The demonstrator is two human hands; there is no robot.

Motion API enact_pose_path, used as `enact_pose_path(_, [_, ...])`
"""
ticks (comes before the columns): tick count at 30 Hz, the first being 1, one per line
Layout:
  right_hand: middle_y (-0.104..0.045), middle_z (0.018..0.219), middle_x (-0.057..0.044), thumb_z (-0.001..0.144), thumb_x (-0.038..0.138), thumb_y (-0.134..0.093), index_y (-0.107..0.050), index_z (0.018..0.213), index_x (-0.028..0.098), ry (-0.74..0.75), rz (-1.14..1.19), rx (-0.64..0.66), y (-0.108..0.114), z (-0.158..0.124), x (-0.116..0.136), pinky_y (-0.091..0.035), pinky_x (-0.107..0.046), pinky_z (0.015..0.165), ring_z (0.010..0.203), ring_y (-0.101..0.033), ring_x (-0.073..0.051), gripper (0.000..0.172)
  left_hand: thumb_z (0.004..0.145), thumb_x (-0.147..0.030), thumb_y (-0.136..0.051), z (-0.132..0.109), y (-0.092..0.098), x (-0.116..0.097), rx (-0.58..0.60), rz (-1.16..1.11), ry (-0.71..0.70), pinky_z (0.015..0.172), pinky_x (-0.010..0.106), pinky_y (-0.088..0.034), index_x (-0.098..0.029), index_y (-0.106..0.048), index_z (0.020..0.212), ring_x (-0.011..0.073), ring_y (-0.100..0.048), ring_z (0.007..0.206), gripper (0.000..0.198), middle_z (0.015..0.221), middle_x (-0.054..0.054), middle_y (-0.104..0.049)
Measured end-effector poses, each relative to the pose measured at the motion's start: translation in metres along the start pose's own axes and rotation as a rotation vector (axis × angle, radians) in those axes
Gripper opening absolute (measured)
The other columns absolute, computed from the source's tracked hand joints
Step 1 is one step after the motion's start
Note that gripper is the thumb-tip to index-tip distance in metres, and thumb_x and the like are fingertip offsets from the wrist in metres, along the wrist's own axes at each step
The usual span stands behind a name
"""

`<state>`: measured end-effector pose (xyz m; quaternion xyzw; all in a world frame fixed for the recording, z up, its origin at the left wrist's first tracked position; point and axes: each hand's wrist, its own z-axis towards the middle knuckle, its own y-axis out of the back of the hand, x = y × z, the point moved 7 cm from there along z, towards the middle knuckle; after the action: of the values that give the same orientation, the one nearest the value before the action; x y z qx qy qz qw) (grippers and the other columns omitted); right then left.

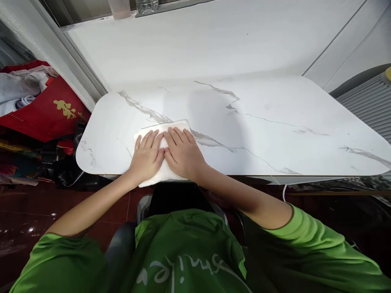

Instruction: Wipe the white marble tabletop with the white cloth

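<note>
A white cloth [166, 173] lies flat on the marble-patterned white table [275, 138], its near edge hanging slightly over the table's front edge. My left hand [147, 156] rests palm down on the cloth's left part, fingers stretched out and pointing away from me. Beside it, my right hand [183, 154] presses flat on the right part of the same cloth, fingers extended too. The two thumbs meet near the cloth's middle. Both palms hide much of the cloth.
Behind the table rises a white wall panel [195, 44], with a plastic bottle [147, 5] and a translucent cup [119, 9] on a ledge above. A red bag [51, 108] stands at the left. A grey ribbed object [366, 101] is at the right.
</note>
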<state>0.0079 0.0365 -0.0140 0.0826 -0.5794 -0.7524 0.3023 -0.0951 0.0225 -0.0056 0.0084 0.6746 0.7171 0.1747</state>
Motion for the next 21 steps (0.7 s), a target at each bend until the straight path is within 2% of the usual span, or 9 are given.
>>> enact_pose_path(4, [-0.054,0.151,-0.014,0.099,0.027,-0.028,-0.056,0.144,0.011,0.022,-0.015,-0.049,0.0,0.0,0.0,-0.031,-0.054,0.123,0.143,-0.047,-0.03,0.055,0.102,-0.028,-0.03,0.001,0.0,0.001,0.005,-0.01,-0.01,0.129,0.053,-0.019,-0.023,-0.042,0.151,0.0248,-0.03,0.155,0.05,0.163,0.008,-0.04])
enact_pose_path(10, [-0.054,0.15,-0.019,0.098,0.025,-0.03,-0.056,0.142,0.006,0.034,-0.021,-0.039,-0.006,0.02,-0.005,-0.029,-0.052,0.122,0.141,-0.047,-0.031,0.055,0.101,-0.025,-0.029,0.019,0.0,0.009,0.031,0.008,-0.007,0.128,0.054,-0.018,-0.015,-0.042,0.151,0.0272,-0.03,0.154,0.053,0.163,0.012,-0.039])
enact_pose_path(15, [-0.055,0.148,-0.017,0.098,0.022,-0.028,-0.056,0.139,0.009,0.031,0.02,-0.027,-0.019,0.064,-0.018,-0.028,-0.054,0.12,0.14,-0.046,-0.031,0.052,0.1,-0.026,-0.031,0.057,0.001,0.036,-0.009,0.004,0.021,0.128,0.053,-0.02,-0.019,-0.044,0.149,0.0268,-0.033,0.152,0.051,0.161,0.011,-0.042])
enact_pose_path(21, [-0.058,0.142,-0.018,0.099,0.02,-0.025,-0.059,0.133,0.01,-0.008,0.04,-0.056,-0.039,0.122,-0.036,-0.027,-0.052,0.119,0.136,-0.047,-0.031,0.049,0.099,-0.027,-0.031,0.114,-0.001,0.075,-0.071,-0.026,-0.024,0.126,0.05,-0.023,-0.025,-0.048,0.146,0.0254,-0.038,0.149,0.05,0.158,0.009,-0.047])
